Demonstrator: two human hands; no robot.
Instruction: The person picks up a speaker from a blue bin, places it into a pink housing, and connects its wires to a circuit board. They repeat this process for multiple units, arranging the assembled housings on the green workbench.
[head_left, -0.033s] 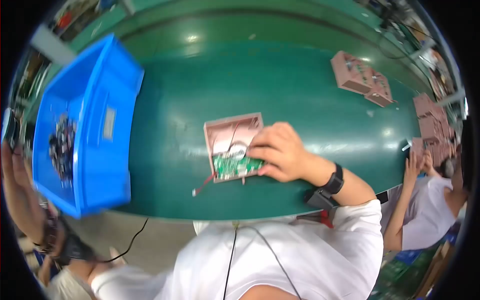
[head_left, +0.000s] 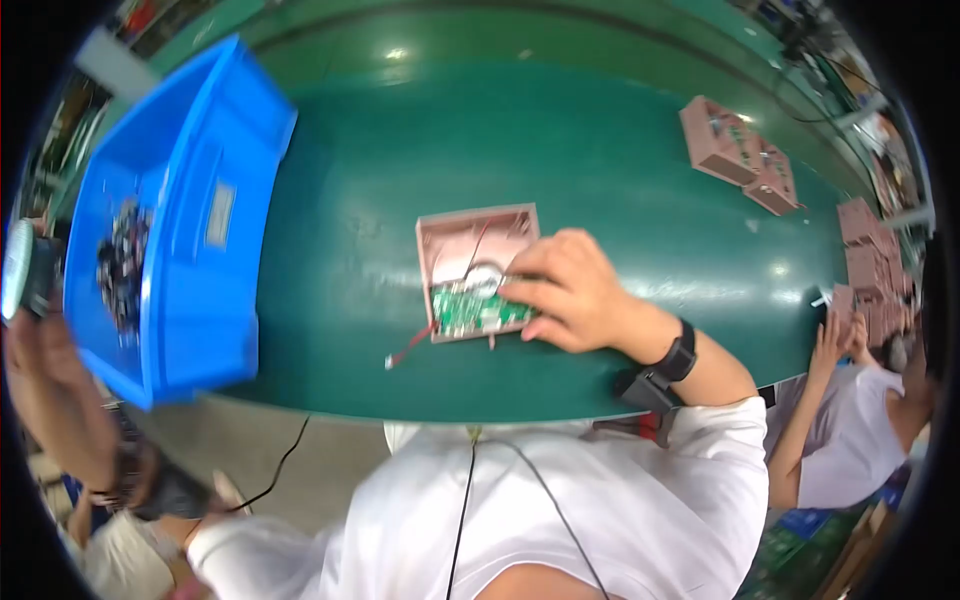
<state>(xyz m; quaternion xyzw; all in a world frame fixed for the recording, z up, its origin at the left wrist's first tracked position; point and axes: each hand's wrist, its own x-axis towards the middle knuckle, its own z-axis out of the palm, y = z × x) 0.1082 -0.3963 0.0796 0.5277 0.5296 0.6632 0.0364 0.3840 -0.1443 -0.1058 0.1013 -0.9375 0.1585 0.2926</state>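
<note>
A pink open-topped plastic case [head_left: 428, 262] lies on the green table in front of me. Inside it are a green circuit board [head_left: 462, 312] and a round silvery part [head_left: 486, 277], with thin wires. A red lead ends in a white plug [head_left: 390, 362] outside the near left corner. My right hand [head_left: 568, 292] grips the case's right side, its fingers over the board's right end. Far left, beyond the blue bin, my left hand [head_left: 55, 350] is closed round a dark object with a pale round face [head_left: 17, 268], blurred and partly cut off.
The tall blue bin [head_left: 215, 300] at the left holds a heap of small dark parts [head_left: 124, 265]. Two pink cases [head_left: 735, 150] stand at the far right, with more pink cases [head_left: 868, 255] stacked beyond. A co-worker's hands [head_left: 838, 335] are at the right edge. A black cable [head_left: 285, 465] hangs below the table.
The pale round face of the object in my left hand now shows more fully. The whole view has shifted slightly; my right hand keeps its place on the case.
</note>
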